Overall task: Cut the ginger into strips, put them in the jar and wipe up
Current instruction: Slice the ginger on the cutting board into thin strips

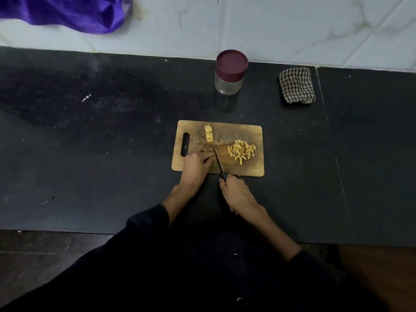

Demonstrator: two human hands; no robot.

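A wooden cutting board (pixel 245 167) lies on the black counter. On its right side sits a pile of ginger strips (pixel 241 150). Uncut ginger chunks (pixel 209 135) lie near the board's far left. My right hand (pixel 236 193) grips the black handle of a knife (pixel 218 161), whose blade rests on the board. My left hand (pixel 198 163) has its curled fingers pressed down just left of the blade; whatever piece lies under them is hidden. The glass jar (pixel 229 74) with its maroon lid on stands behind the board.
A folded checked cloth (pixel 297 85) lies at the back right of the black counter (pixel 101 154). Purple fabric (pixel 67 12) hangs at the upper left against the tiled wall. The counter's front edge runs just before my body.
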